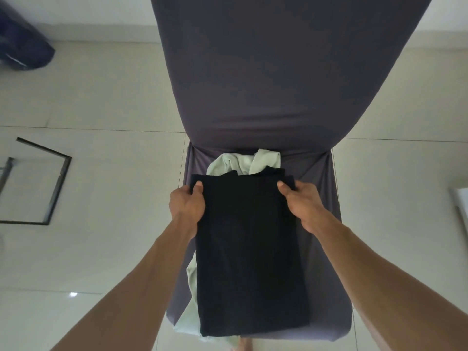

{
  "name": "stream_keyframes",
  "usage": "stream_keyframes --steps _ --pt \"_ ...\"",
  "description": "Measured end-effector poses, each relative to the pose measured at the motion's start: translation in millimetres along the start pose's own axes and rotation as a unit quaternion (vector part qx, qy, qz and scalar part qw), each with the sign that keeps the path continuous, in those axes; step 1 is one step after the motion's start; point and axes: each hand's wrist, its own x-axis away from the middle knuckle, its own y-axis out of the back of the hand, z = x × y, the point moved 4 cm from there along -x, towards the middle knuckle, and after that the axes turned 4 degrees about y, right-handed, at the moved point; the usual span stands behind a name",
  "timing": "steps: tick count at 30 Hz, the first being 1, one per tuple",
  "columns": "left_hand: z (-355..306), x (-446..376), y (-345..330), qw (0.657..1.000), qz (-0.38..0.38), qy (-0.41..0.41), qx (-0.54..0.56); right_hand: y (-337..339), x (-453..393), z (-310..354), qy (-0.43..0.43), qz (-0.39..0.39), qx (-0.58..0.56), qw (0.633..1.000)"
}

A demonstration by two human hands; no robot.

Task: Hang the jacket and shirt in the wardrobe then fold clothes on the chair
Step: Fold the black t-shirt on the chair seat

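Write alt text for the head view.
Both hands, left hand and right hand, pinch the far corners of a folded black garment lying on a pale green garment on a grey-covered chair.

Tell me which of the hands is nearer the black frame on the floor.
Left. The left hand grips the dark garment's left edge, on the black frame's side; the right hand grips the opposite edge.

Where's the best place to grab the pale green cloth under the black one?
Probably the bunched part of the pale green cloth at the chair back, reached from above. It lies bare there; the black garment, gripped by both hands, covers most of the rest.
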Motion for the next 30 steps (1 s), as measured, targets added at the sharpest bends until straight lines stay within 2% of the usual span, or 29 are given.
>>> stream_keyframes --steps 3,5,9,14,19,24,26,28,30 --pt "-1.3 -0.9 -1.6 0.999 -0.024 -0.034 0.026 -6.6 -4.6 -0.8 0.034 0.016 -0.085 0.996" --pt "0.5 -4.6 -4.5 0.999 -0.022 -0.030 0.018 -8.0 -9.5 -2.8 0.037 0.022 -0.051 0.998" --pt "6.2 -2.5 -6.6 0.999 -0.027 -0.020 -0.016 -4.0 -17.0 -10.9 0.023 -0.018 0.005 1.000" --pt "30.6 16.8 9.8 0.998 -0.030 -0.024 -0.044 7.8 16.3 -25.3 0.012 -0.036 0.062 0.997" --pt "78.0 65.3 30.6 0.992 -0.003 -0.015 -0.123 22.9 76.8 -60.9 -0.049 0.006 0.114 0.992" --pt "124.4 107.2 44.1 0.982 0.085 -0.029 -0.167 31.1 134.3 -105.7 -0.093 0.089 0.154 0.980" --pt "134.2 111.5 50.1 0.975 0.065 -0.054 -0.204 36.8 145.8 -119.3 -0.087 0.085 0.165 0.979" --pt "140.6 112.5 57.9 0.974 0.018 -0.066 -0.218 44.5 153.0 -126.0 -0.065 0.044 0.165 0.983" --pt "147.7 111.4 60.3 0.981 0.037 -0.049 -0.182 47.2 157.1 -129.1 -0.044 0.036 0.162 0.985"
